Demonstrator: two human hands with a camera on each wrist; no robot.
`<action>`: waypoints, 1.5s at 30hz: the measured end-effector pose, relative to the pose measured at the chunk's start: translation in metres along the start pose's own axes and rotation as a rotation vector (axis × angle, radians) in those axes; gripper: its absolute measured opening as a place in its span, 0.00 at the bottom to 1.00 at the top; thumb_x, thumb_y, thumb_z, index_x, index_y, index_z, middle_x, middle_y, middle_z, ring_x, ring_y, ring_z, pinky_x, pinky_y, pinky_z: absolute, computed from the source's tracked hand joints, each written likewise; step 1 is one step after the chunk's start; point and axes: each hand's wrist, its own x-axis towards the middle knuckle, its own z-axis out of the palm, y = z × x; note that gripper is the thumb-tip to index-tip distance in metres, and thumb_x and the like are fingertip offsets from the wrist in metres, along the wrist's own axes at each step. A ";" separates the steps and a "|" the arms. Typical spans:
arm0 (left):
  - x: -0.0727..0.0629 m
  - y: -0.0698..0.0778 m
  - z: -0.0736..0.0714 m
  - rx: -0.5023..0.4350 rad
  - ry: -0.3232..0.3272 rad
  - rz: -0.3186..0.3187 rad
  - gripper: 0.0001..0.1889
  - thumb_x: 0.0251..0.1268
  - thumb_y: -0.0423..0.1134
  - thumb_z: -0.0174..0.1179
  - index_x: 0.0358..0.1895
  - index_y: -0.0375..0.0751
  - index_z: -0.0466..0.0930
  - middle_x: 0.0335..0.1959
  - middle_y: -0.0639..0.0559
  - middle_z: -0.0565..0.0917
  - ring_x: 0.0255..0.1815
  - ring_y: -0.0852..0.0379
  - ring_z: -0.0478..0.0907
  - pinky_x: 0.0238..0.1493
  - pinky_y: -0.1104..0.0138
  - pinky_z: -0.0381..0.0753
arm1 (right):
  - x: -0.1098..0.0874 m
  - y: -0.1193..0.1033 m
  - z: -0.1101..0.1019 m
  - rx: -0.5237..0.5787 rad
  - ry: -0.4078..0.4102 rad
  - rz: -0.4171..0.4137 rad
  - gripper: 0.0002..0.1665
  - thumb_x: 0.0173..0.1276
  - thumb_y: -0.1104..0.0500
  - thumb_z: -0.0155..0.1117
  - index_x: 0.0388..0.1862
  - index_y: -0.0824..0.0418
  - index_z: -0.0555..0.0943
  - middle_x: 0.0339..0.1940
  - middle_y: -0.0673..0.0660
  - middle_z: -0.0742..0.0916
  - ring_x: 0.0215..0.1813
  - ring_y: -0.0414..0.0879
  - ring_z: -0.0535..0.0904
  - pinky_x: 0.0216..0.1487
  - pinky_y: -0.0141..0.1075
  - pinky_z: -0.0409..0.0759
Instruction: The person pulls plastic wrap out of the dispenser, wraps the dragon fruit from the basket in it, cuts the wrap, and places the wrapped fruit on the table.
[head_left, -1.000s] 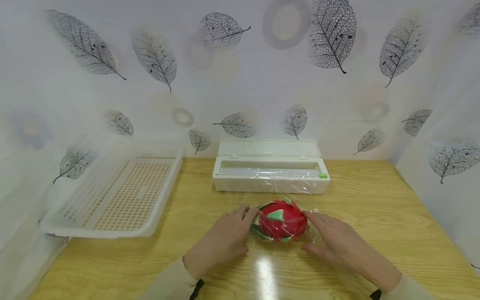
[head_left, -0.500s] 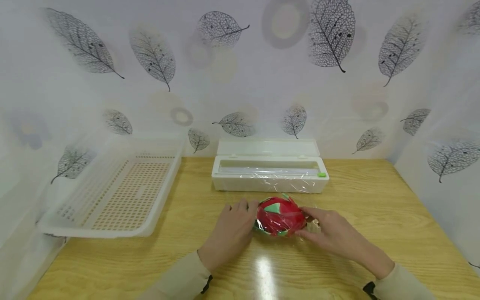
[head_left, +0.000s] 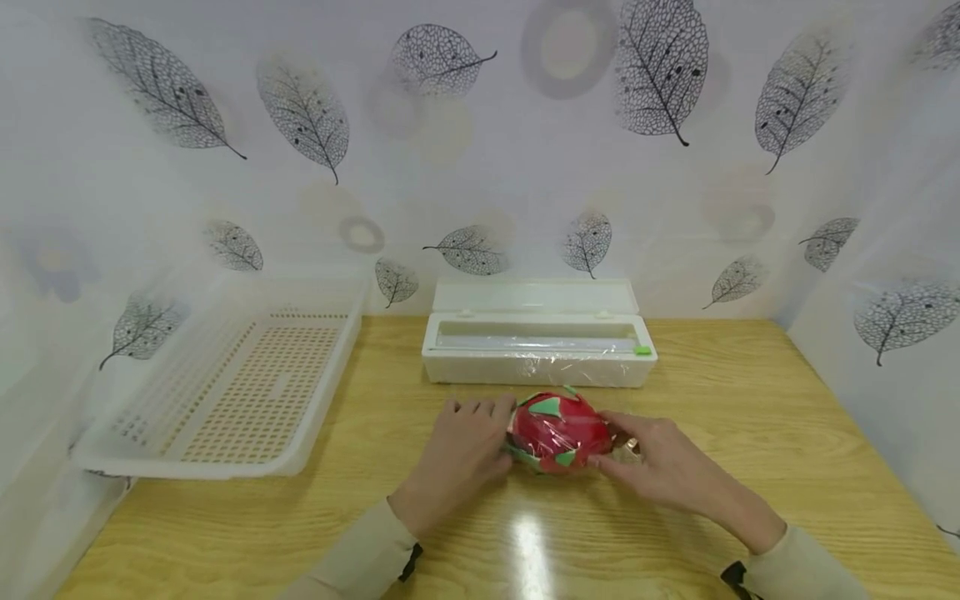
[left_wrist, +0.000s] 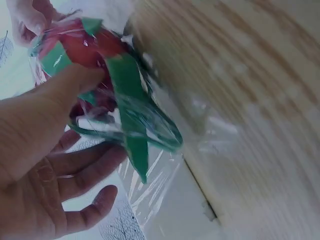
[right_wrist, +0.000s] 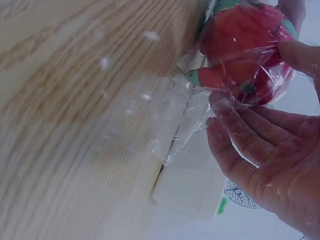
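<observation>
Across the wooden table (head_left: 225, 533), below the white box (head_left: 540, 371) in the frame's lower middle, the left hand (head_left: 463, 454) and right hand (head_left: 667, 471) hold opposite ends of the fruit (head_left: 558, 429), both touching, its long axis running left to right between them; it looks red with green flaps, shiny under clear film (right_wrist: 172, 120).

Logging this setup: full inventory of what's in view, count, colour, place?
Dragon fruit: 1, red and green, mid-table, between the hands
Clear film: count unclear, transparent, over the dragon fruit
Box: 1, white, lid open, behind the fruit
Roll: 1, whitish, inside the box
Tab: 1, green, box's right end
Basket: 1, white, left
Table: 1, wood-coloured, beneath
Backdrop: white with dark leaf prints, behind
Sleeves: 2, beige, on the forearms
Left hand: 1, fruit's left end
Right hand: 1, fruit's right end
</observation>
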 end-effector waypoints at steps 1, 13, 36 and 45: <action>0.000 -0.002 0.000 -0.005 0.002 0.008 0.26 0.59 0.56 0.70 0.54 0.48 0.73 0.40 0.55 0.89 0.35 0.59 0.83 0.36 0.66 0.76 | 0.000 0.000 0.000 0.017 -0.003 0.011 0.33 0.69 0.46 0.70 0.65 0.65 0.78 0.44 0.50 0.91 0.43 0.36 0.86 0.39 0.30 0.84; -0.001 -0.021 -0.006 -0.186 -0.011 0.053 0.34 0.63 0.64 0.66 0.64 0.46 0.74 0.43 0.54 0.90 0.41 0.58 0.84 0.39 0.64 0.80 | 0.001 -0.004 -0.005 0.112 -0.062 0.138 0.28 0.79 0.45 0.57 0.69 0.59 0.73 0.42 0.51 0.90 0.39 0.35 0.84 0.38 0.30 0.83; 0.013 -0.035 -0.010 -0.563 -0.184 -0.125 0.22 0.76 0.54 0.55 0.60 0.43 0.76 0.29 0.56 0.81 0.26 0.61 0.73 0.25 0.71 0.72 | 0.014 -0.008 -0.001 0.096 -0.037 0.053 0.45 0.68 0.46 0.72 0.79 0.53 0.64 0.61 0.60 0.87 0.55 0.51 0.88 0.51 0.39 0.88; 0.026 -0.044 0.002 -0.710 -0.254 -0.198 0.19 0.76 0.54 0.56 0.59 0.47 0.77 0.36 0.54 0.85 0.34 0.60 0.79 0.33 0.66 0.79 | 0.029 -0.003 -0.001 0.035 -0.008 0.037 0.39 0.72 0.46 0.68 0.78 0.53 0.68 0.41 0.52 0.90 0.34 0.34 0.80 0.33 0.28 0.80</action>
